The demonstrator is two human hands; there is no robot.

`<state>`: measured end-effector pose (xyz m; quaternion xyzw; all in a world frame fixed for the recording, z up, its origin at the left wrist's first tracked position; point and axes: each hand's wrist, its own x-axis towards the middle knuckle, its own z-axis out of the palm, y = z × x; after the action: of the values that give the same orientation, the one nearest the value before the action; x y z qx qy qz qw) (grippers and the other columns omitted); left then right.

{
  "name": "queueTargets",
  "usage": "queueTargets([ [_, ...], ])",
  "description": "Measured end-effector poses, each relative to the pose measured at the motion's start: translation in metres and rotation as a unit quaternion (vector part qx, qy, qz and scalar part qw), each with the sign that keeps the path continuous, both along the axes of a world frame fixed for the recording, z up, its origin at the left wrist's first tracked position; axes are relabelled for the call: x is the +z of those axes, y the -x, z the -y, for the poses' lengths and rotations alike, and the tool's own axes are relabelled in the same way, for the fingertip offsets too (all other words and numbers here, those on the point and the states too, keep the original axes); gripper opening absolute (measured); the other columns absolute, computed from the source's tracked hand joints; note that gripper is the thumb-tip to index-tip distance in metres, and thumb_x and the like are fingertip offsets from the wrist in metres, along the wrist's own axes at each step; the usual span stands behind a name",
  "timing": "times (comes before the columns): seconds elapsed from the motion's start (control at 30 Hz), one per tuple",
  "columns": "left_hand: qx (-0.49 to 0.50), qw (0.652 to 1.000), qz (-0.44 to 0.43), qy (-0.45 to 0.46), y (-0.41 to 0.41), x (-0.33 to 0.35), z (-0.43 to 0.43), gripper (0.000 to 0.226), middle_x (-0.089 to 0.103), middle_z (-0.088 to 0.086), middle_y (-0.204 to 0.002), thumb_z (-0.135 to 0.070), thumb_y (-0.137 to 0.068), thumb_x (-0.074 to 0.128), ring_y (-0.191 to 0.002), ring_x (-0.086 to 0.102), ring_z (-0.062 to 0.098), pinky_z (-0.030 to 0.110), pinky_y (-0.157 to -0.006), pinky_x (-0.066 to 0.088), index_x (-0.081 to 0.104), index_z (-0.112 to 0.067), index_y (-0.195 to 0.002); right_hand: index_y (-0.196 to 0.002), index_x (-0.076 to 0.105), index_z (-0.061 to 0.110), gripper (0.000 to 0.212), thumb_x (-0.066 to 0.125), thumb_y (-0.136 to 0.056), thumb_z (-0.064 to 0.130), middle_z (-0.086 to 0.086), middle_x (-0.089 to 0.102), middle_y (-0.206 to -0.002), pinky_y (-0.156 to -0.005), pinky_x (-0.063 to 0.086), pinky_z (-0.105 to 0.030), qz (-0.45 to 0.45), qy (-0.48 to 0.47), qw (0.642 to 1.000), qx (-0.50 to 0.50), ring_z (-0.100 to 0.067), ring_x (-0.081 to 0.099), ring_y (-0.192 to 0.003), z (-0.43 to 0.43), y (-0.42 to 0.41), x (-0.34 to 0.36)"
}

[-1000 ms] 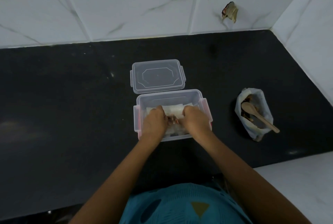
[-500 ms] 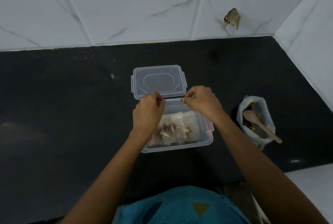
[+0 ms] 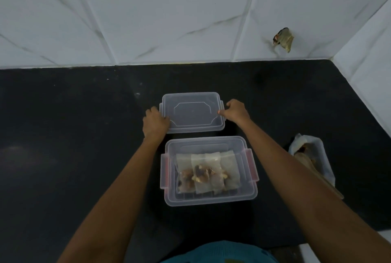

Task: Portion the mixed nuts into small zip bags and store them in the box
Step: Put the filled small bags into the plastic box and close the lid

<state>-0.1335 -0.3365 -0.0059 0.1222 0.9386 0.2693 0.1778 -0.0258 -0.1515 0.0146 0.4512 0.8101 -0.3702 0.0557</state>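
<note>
On the bench (image 3: 63,135) our left hand (image 3: 155,124) and right hand (image 3: 236,112) gripped the lid (image 3: 192,112); we judged closing the box (image 3: 209,198) came next.

No writing, label, brand or number can be read anywhere. The clear lid (image 3: 191,112) bears only a raised outline, and the zip bags (image 3: 208,169) in the box (image 3: 211,200) show no legible print.

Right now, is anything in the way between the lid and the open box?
Nothing visible. The left hand and right hand grip the lid by its ends; the box lies open just nearer, zip bags flat inside.
</note>
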Motion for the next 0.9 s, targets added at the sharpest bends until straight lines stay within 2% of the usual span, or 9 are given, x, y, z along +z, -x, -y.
queueTargets([
  [0.07,-0.006,1.000,0.010,0.004,0.004,-0.005,-0.004,0.045,0.042,0.021,-0.132,-0.016,-0.091,0.055,-0.119,0.046,0.036,0.043,-0.099,0.042,0.041,0.003,-0.129,-0.089,0.051,0.012,0.020,0.065,-0.084,0.025,-0.008,0.052,-0.094,-0.071,0.046,-0.032,0.008,0.008,1.000,-0.007,-0.021,0.055,-0.084,-0.001,0.004,-0.006],
  [0.13,-0.002,1.000,0.012,-0.002,0.008,-0.010,-0.007,0.043,0.041,0.021,-0.132,-0.013,-0.090,0.055,-0.119,0.046,0.036,0.043,-0.100,0.041,0.043,0.004,-0.128,-0.070,0.043,0.016,0.027,0.065,-0.084,0.023,-0.003,0.048,-0.077,-0.060,0.041,-0.026,0.008,0.010,1.000,-0.010,-0.015,0.049,-0.068,-0.002,0.007,-0.009],
  [0.17,0.006,1.000,0.013,-0.010,0.009,-0.011,-0.008,0.041,0.042,0.021,-0.131,-0.011,-0.090,0.055,-0.117,0.047,0.036,0.042,-0.100,0.042,0.046,0.004,-0.127,-0.068,0.041,0.017,0.029,0.065,-0.084,0.021,-0.001,0.045,-0.072,-0.058,0.039,-0.024,0.007,0.014,1.000,-0.014,-0.014,0.047,-0.065,-0.002,0.008,-0.010],
  [0.23,0.034,0.998,0.032,-0.047,0.013,-0.015,-0.008,0.034,0.048,0.021,-0.126,-0.004,-0.088,0.055,-0.111,0.052,0.035,0.040,-0.096,0.045,0.052,0.004,-0.121,-0.072,0.046,0.014,0.023,0.064,-0.085,0.017,-0.001,0.047,-0.073,-0.060,0.040,-0.025,0.003,0.023,1.000,-0.020,-0.014,0.049,-0.069,-0.004,0.009,-0.011],
  [0.3,0.073,0.989,0.071,-0.106,0.015,-0.013,-0.006,0.031,0.057,0.019,-0.117,0.002,-0.085,0.056,-0.104,0.058,0.031,0.036,-0.089,0.049,0.056,0.003,-0.116,-0.088,0.058,0.004,0.013,0.064,-0.085,0.015,-0.008,0.056,-0.085,-0.067,0.045,-0.026,-0.004,0.030,0.999,-0.019,-0.017,0.054,-0.076,-0.006,0.007,-0.010],
  [0.37,0.092,0.980,0.092,-0.150,0.014,-0.008,-0.003,0.035,0.060,0.018,-0.114,0.003,-0.083,0.058,-0.103,0.059,0.028,0.033,-0.087,0.049,0.055,0.002,-0.118,-0.101,0.061,-0.002,0.022,0.063,-0.085,0.013,-0.015,0.062,-0.100,-0.075,0.047,-0.029,-0.014,0.037,0.999,-0.024,-0.022,0.059,-0.085,-0.008,0.004,-0.007],
  [0.63,0.073,0.970,0.069,-0.222,-0.009,0.043,0.009,0.038,0.059,0.014,-0.115,-0.003,-0.085,0.060,-0.098,0.056,0.019,0.027,-0.081,0.046,0.052,-0.003,-0.122,-0.107,0.060,0.002,0.025,0.064,-0.084,0.010,-0.014,0.061,-0.109,-0.083,0.049,-0.031,-0.121,0.044,0.990,-0.058,-0.020,0.059,-0.094,0.001,-0.031,0.034],
  [0.73,0.056,0.969,0.050,-0.235,-0.025,0.068,0.019,0.039,0.058,0.007,-0.110,-0.004,-0.085,0.060,-0.093,0.053,0.013,0.024,-0.077,0.046,0.052,-0.004,-0.123,-0.111,0.060,0.004,0.028,0.063,-0.084,0.011,-0.010,0.061,-0.108,-0.079,0.047,-0.027,-0.153,0.043,0.985,-0.062,-0.017,0.057,-0.093,0.010,-0.052,0.053],
  [0.9,0.028,0.970,0.019,-0.241,-0.063,0.089,0.049,0.037,0.056,0.000,-0.100,-0.008,-0.085,0.061,-0.078,0.053,0.003,0.012,-0.061,0.041,0.053,-0.006,-0.121,-0.103,0.061,0.011,0.018,0.062,-0.085,0.012,0.000,0.058,-0.088,-0.063,0.043,-0.017,-0.168,0.048,0.983,-0.055,-0.006,0.054,-0.075,0.033,-0.092,0.072],
])
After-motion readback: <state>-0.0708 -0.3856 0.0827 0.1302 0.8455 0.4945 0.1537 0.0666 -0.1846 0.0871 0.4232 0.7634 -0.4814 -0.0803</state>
